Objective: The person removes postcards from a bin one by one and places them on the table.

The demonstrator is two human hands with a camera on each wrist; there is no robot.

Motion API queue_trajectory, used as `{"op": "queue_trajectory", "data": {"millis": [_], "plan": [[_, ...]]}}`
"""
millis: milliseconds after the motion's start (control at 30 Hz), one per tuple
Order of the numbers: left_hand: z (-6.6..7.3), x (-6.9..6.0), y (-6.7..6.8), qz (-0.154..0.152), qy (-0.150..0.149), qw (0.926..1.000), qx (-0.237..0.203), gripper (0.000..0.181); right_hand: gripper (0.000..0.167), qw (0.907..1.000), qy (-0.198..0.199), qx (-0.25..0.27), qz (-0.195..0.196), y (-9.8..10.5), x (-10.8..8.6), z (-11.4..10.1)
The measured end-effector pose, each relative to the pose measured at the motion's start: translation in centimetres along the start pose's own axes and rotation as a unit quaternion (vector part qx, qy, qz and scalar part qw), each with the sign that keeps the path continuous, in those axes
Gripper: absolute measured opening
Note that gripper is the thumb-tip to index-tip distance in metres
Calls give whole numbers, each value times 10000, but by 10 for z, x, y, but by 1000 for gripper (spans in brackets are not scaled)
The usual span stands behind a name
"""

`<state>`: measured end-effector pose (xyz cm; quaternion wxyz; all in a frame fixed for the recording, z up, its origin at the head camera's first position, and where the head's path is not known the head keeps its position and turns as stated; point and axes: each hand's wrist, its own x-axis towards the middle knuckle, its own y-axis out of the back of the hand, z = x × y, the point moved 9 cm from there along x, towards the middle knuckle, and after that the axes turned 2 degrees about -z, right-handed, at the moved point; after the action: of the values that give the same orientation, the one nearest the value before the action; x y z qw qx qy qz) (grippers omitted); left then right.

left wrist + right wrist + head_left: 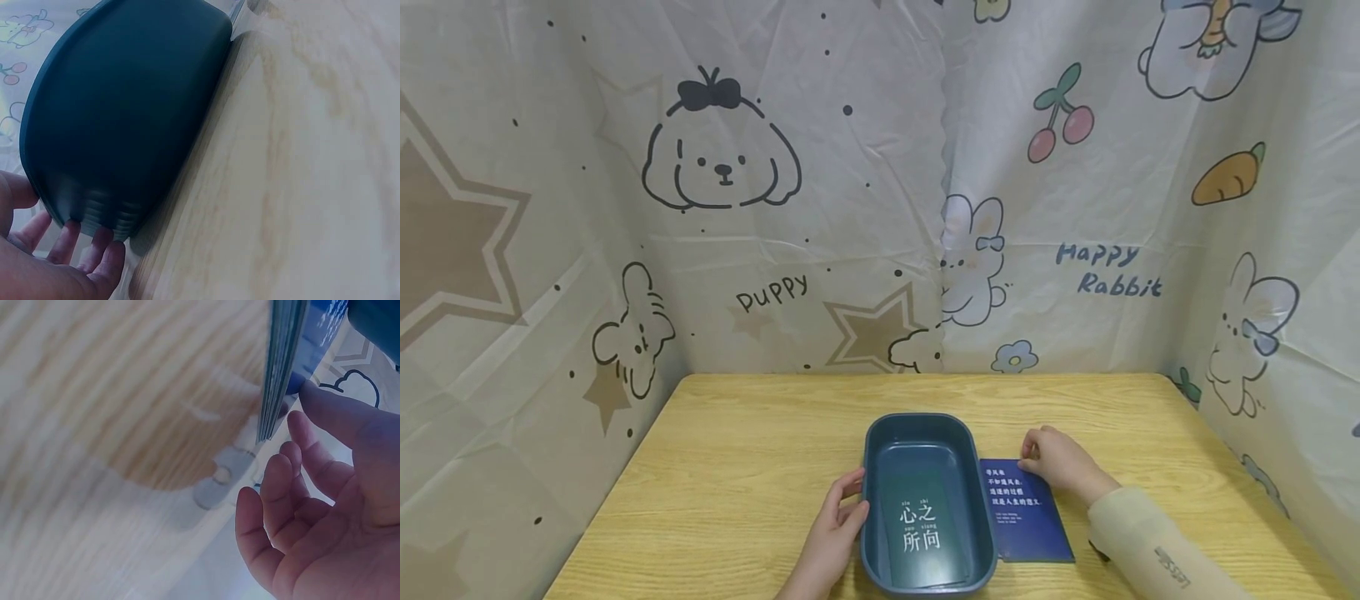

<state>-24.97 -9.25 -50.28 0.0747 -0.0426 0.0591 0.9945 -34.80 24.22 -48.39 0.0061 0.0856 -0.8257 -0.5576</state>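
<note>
A dark teal rectangular bin (874, 450) stands on the table, its long side toward my left hand (831, 533). The left fingertips (112, 250) rest against the bin's outer wall, with the thumb at its rim. Inside lies a dark green booklet (925, 562) with white characters. Just right of the bin is a blue booklet (1037, 533) with white printed lines. My right hand (1056, 458) pinches its far right corner. The right wrist view shows the thumb (328, 412) against its blue face and a fingertip partly hidden behind; layered edges show, and the remaining fingers curl loosely.
The wood-grain table (737, 467) extends left, right and behind the bin. A patterned cloth curtain (865, 208) encloses the far edge and both sides. Something small and dark (1097, 550) shows under the right sleeve; its kind cannot be made out.
</note>
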Motion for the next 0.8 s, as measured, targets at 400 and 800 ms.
{"op": "queue_trajectory", "data": {"millis": [400, 800], "plan": [[-1, 1, 0, 28, -57, 10000, -30, 48, 11, 9988, 222, -96, 422, 17, -1, -18], [-3, 4, 0, 20, -117, 9999, -42, 48, 10, 9825, 1206, 284, 1393, 56, -16, -93]]}}
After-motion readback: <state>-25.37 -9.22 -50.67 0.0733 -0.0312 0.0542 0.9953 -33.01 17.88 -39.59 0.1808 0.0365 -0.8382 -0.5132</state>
